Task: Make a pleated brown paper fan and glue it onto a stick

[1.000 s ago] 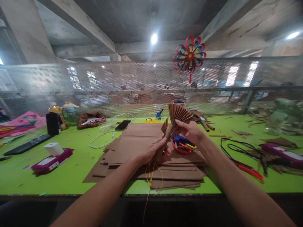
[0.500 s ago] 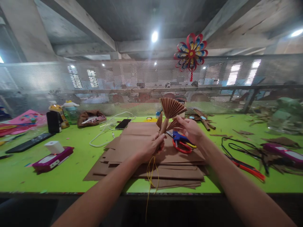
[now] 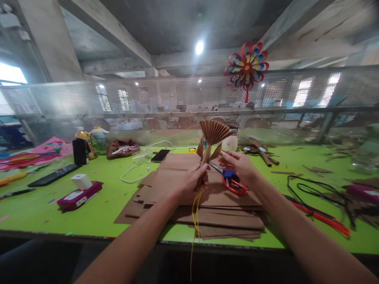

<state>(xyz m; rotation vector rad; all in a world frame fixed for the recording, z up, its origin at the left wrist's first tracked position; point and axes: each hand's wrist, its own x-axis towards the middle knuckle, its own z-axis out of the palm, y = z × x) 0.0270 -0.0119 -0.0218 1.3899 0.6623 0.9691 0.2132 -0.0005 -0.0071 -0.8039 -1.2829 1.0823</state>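
My left hand (image 3: 197,177) is closed around the stem of a brown paper flower (image 3: 214,132), held upright. A pleated fan forms its top, with two smaller pleated leaves lower on the stem. Yellow string (image 3: 195,213) hangs below my left hand. My right hand (image 3: 238,167) is just right of the right-hand leaf (image 3: 215,152), its fingers loosely bent and slightly apart from it. Scissors (image 3: 233,183) with red and blue handles lie beneath my right hand, on a stack of brown paper sheets (image 3: 177,177).
On the green table (image 3: 106,217) are a purple power strip (image 3: 79,197), a phone (image 3: 160,155) and a white cable (image 3: 127,175). Brown paper stems (image 3: 263,154) lie at the back right, near red-handled pliers (image 3: 322,217). A perforated metal screen (image 3: 166,98) rises behind.
The view has turned a little left. My right fingers have come away from the right-hand leaf, which now points more upward. The left hand keeps its hold on the paper flower.
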